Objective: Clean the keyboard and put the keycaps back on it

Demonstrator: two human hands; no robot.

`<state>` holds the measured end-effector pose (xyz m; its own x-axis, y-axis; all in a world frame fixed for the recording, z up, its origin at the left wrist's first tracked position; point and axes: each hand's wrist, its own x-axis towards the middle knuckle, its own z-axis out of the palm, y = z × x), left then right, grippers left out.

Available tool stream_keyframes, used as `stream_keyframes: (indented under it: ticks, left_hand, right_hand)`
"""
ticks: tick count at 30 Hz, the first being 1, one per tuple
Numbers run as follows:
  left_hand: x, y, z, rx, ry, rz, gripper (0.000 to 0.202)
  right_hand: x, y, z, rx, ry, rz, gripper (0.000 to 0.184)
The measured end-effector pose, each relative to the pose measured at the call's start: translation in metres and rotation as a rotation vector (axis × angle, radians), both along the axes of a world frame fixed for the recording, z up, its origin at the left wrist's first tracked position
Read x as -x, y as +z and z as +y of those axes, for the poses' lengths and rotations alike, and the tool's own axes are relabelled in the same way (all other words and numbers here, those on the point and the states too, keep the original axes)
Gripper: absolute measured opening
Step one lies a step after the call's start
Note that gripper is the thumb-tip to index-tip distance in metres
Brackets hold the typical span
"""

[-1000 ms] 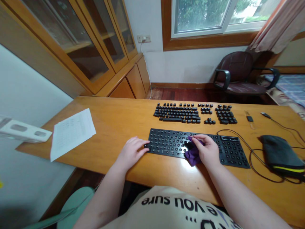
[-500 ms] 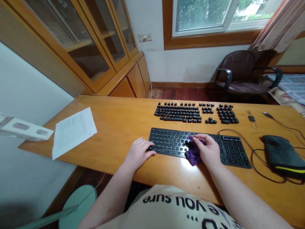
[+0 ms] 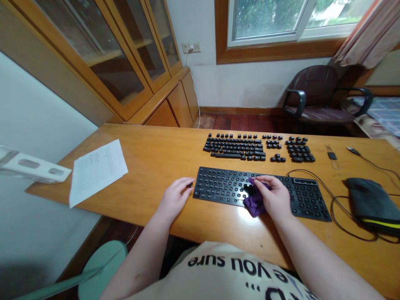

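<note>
A black keyboard base [image 3: 223,183], its keycaps off, lies on the desk in front of me. Just off its left end, my left hand [image 3: 175,196] pinches a small black piece [image 3: 189,185] that looks like a keycap, between thumb and fingers. Bunched in my right hand [image 3: 274,193] is a purple cloth [image 3: 254,203], which rests over the middle of the base and hangs past its near edge. Behind the base, loose black keycaps [image 3: 233,146] are laid out in keyboard order, in separate groups.
To the right are a grey pouch [image 3: 370,202] with a yellow stripe, a looped cable [image 3: 333,204], a USB plug [image 3: 353,150] and a small clear-and-black tool [image 3: 332,156]. Papers [image 3: 98,173] lie left, near a white stand [image 3: 34,166]. A chair [image 3: 315,93] stands beyond the desk.
My left hand has come off the keyboard base's left end and moved left and slightly up, with a small black piece now showing in its fingertips. My right hand has barely moved.
</note>
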<state>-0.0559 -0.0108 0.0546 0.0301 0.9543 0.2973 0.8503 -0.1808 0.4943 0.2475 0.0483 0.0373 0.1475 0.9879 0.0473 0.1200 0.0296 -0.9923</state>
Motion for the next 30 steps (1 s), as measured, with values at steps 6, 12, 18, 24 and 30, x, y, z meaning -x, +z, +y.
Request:
stream_keyframes:
  ticks: [6, 12, 18, 24, 30]
  left_hand:
    - [-0.010, -0.008, -0.005, 0.008, -0.038, 0.065, 0.020]
    - [-0.017, -0.007, -0.002, 0.013, -0.175, 0.194, 0.020]
    - [-0.017, -0.016, 0.001, 0.015, -0.206, 0.228, 0.022]
    - [-0.017, -0.018, 0.003, 0.050, -0.177, 0.187, 0.026]
    - [-0.017, -0.018, 0.004, 0.066, -0.176, 0.154, 0.024]
  right_hand:
    - [0.000, 0.000, 0.001, 0.000, 0.009, 0.004, 0.023]
    - [-0.001, -0.001, 0.000, 0.000, 0.011, 0.011, 0.023]
    - [-0.001, -0.001, 0.001, -0.008, 0.008, 0.013, 0.025]
    - [-0.001, 0.000, 0.001, 0.007, 0.005, 0.008, 0.025]
    - [0.000, 0.002, 0.000, 0.003, -0.006, -0.011, 0.027]
